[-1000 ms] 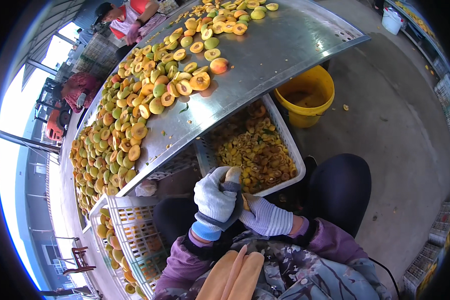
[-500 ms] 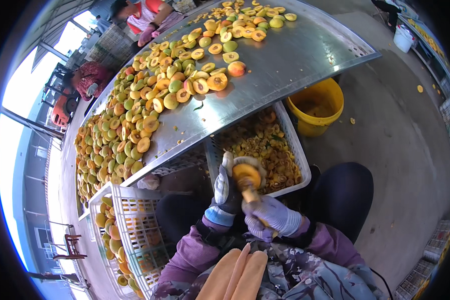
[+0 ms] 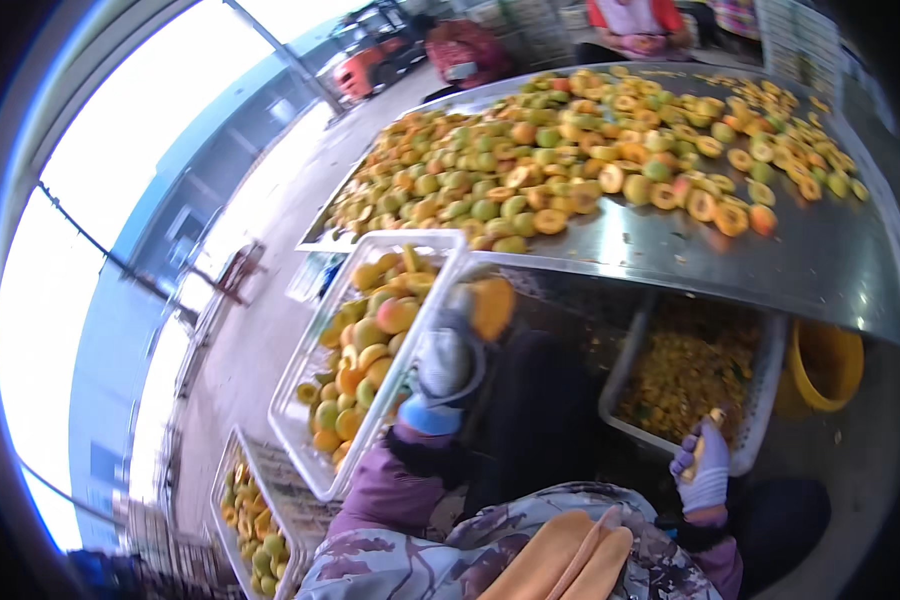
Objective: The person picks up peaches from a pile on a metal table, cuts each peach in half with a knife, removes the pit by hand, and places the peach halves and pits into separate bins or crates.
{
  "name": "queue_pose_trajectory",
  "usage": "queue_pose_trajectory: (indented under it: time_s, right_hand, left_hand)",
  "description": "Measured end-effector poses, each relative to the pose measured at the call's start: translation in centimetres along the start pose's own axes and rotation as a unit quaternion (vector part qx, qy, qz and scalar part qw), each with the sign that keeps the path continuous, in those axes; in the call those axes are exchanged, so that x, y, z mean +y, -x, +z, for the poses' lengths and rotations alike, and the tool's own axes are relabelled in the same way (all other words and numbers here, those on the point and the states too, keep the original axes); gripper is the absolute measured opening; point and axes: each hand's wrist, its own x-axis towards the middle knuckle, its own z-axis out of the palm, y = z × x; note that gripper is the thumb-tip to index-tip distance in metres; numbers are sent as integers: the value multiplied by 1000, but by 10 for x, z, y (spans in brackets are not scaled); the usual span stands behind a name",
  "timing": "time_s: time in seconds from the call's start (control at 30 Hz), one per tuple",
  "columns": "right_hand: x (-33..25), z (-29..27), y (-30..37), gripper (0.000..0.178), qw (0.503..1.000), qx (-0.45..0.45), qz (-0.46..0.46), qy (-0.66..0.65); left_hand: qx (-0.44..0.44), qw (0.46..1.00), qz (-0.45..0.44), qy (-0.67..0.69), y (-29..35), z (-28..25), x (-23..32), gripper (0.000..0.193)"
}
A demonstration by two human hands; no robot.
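My left hand [image 3: 448, 362], in a grey and white glove, is raised beside the white crate of whole fruit [image 3: 320, 480] and holds an orange fruit half [image 3: 490, 305] near the edge of the steel table [image 3: 770, 260]. My right hand [image 3: 705, 468], in a white glove, is low at the rim of the white crate of pits and scraps [image 3: 760, 400] and grips a small yellow-handled tool [image 3: 708, 432]. Cut fruit halves [image 3: 590, 150] cover the table's top.
A yellow bucket [image 3: 828, 362] stands on the floor right of the scrap crate. A second crate of fruit [image 3: 255, 520] lies at lower left. Other people in red clothing [image 3: 470, 50] are at the table's far side. My dark trouser leg lies between the crates.
My head has turned left, shifting the view. My hands have parted: the left moved up and left with the fruit half, the right dropped to the scrap crate's rim.
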Motion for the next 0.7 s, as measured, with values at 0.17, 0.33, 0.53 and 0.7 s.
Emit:
queue_pose_trajectory:
  time_s: [0.17,0.33,0.53,0.7]
  right_hand:
    - [2,23,12,22,1000,13,-6,5]
    - [-10,26,23,23,997,2,-74,33]
    - [-21,22,19,18,989,-10,-117,84]
    - [-38,10,23,16,961,29,-190,200]
  left_hand:
    - [203,954,38,-217,5,-173,41,28]
    - [227,774,-3,-591,-13,-220,26,30]
    - [-5,945,-113,-307,-111,-44,-6,25]
    - [-226,905,-44,-357,-174,124,-120,36]
